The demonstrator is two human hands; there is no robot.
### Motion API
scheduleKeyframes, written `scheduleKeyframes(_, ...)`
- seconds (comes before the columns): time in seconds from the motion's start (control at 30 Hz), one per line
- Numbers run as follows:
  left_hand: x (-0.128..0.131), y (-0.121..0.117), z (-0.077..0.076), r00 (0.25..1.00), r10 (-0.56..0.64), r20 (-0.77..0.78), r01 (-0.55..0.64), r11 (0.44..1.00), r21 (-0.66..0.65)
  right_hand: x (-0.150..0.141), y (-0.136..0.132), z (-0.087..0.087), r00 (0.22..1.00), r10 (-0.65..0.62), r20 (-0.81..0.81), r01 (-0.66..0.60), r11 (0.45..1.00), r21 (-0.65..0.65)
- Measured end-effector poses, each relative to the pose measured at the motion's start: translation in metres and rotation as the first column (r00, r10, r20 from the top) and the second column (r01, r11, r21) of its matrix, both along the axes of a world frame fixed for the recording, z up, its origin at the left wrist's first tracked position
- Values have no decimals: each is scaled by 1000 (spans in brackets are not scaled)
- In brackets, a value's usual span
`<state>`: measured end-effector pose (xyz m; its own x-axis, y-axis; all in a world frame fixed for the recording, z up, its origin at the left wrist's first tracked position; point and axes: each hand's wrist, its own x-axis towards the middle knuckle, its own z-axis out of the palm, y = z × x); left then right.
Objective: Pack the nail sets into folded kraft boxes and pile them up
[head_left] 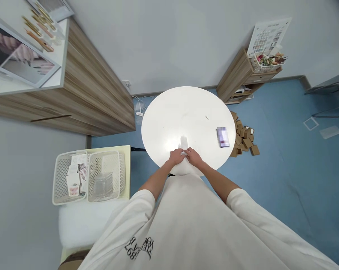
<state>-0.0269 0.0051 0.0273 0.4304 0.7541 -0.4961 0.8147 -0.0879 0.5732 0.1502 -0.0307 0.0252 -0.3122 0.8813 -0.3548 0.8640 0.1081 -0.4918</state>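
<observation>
My left hand and my right hand meet at the near edge of the round white table. Between their fingertips is a small piece of translucent, crinkled plastic wrap, pinched from both sides. Just beyond the fingers a pale translucent strip lies on the tabletop; whether it joins the wrap I cannot tell. Below my wrists a white, soft-looking sheet hangs over the table edge against my shirt. What the plastic encloses, if anything, is hidden by the fingers.
A blurred purple phone-like object lies on the table's right side. Small brown cardboard boxes are heaped on the floor. Two white baskets stand on a side table at left, beside a tall wooden cabinet. A small cabinet stands behind right.
</observation>
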Motion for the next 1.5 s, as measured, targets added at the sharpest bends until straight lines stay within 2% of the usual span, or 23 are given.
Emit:
scheduleKeyframes(0.17,1,-3,-1,961,273,36,-271,961,-54,-2,25,0,997,-61,55,61,998,-7)
scheduleKeyframes(0.27,-3,-13,-2,933,357,45,-357,934,-2,-4,47,-5,988,-118,97,122,992,-35)
scheduleKeyframes(0.33,-7,-22,-2,955,296,30,-297,953,55,-7,60,-11,980,-166,108,172,984,-50)
scheduleKeyframes(0.47,-13,-36,-3,997,71,-42,-65,991,120,-12,72,-24,952,-294,83,298,953,-49)
scheduleKeyframes(0.67,-12,-31,-4,974,-177,-139,200,965,172,-15,54,-27,930,-368,10,368,930,-15)
scheduleKeyframes(0.73,-12,-27,-4,962,-226,-151,250,953,170,-16,43,-26,912,-410,5,410,912,-7)
scheduleKeyframes(0.83,-15,-25,-6,951,-271,-152,294,942,160,-20,28,-25,881,-469,-56,466,883,-60)
scheduleKeyframes(0.97,-25,-23,-9,955,-252,-156,277,947,165,-35,22,-24,851,-516,-103,502,855,-131)
scheduleKeyframes(1.13,-60,-16,-11,968,-155,-195,191,965,181,-70,34,-27,892,-428,-144,408,901,-150)
scheduleKeyframes(1.37,-125,-8,-9,966,-17,-257,66,981,184,-133,68,-34,963,-201,-181,185,978,-100)
scheduleKeyframes(1.5,-140,-8,-9,964,16,-266,31,984,174,-150,78,-34,989,-91,-117,82,993,-84)
